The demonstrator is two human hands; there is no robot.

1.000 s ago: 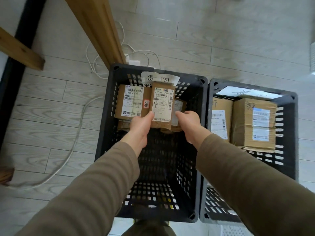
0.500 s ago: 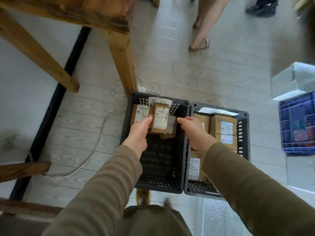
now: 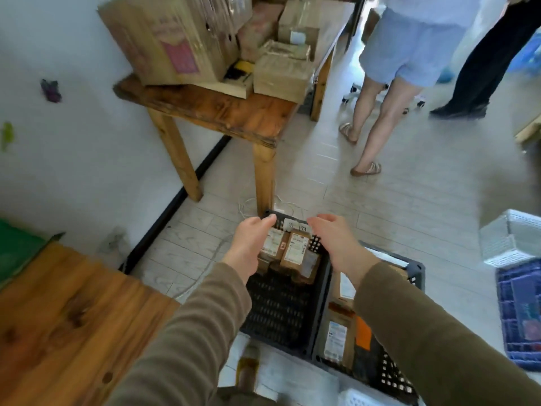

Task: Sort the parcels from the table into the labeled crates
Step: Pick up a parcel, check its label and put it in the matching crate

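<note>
Grip empty: left hand (image 3: 251, 244), right hand (image 3: 336, 241) over latticed black crate (image 3: 278, 312)

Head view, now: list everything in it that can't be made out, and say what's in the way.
- The paper label on the left crate: its writing is too small and blurred to read.
- The parcels in the right crate: largely hidden behind the right sleeve.
- The boxes on the table: motion-blurred, so their shipping labels are unreadable.
- The blue crate: cut off by the right edge.
</note>
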